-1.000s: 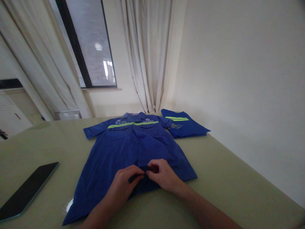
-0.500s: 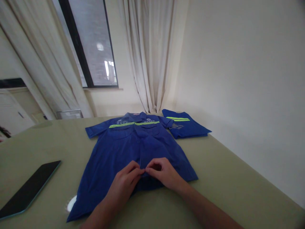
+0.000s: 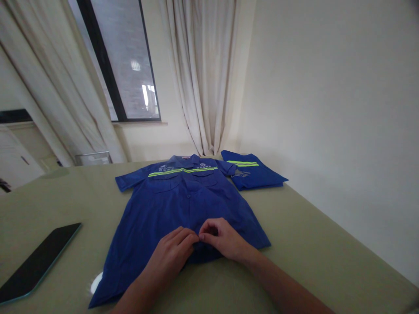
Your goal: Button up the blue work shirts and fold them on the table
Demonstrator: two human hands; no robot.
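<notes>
A blue short-sleeved work shirt (image 3: 157, 209) lies spread on the table, collar at the far end, with yellow-green stripes across its chest. At the lower part of its front opening, my left hand (image 3: 175, 248) pinches the cloth, fingers bent together. My right hand (image 3: 224, 237) meets it there, thumb and forefinger closed in a ring on the shirt's front edge. The fingertips of both hands nearly touch. Whatever small part lies between them is hidden. Higher up, one button shows on the placket.
Beyond the shirt's right sleeve lies a folded blue garment (image 3: 258, 176) with similar stripes. A dark flat tablet-like slab (image 3: 39, 261) rests at the left on the greenish table (image 3: 310, 261). A white round object (image 3: 96, 282) peeks out beside the shirt's hem. A wall borders the right side.
My left hand's fingers have shifted slightly and now lie closer together over the shirt's edge. The right hand keeps its pinch at nearly the same spot. The view has moved a little.
</notes>
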